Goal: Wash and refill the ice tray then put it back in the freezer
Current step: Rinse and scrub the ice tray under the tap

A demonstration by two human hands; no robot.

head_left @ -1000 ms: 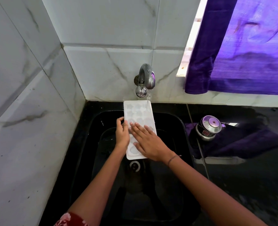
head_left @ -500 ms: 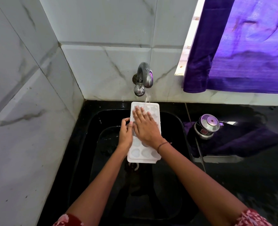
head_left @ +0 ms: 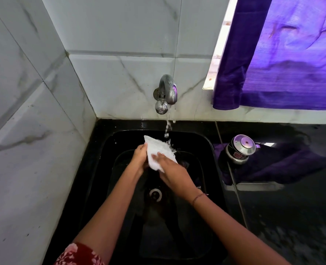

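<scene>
Washing judged under way | held ice tray [head_left: 161, 153] tilted just below tap [head_left: 166, 94], in its stream | gripped tray's edge with left hand [head_left: 140, 155]; set right hand [head_left: 172, 173] on near end, grasp unclear; hands close together | refilling, freezer return judged undone

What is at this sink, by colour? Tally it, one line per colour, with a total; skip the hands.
White: 1 (ice tray)
Silver metal: 3 (tap, lidded steel container, drain)
Black: 1 (sink)
Purple: 1 (curtain)
Total: 6
</scene>
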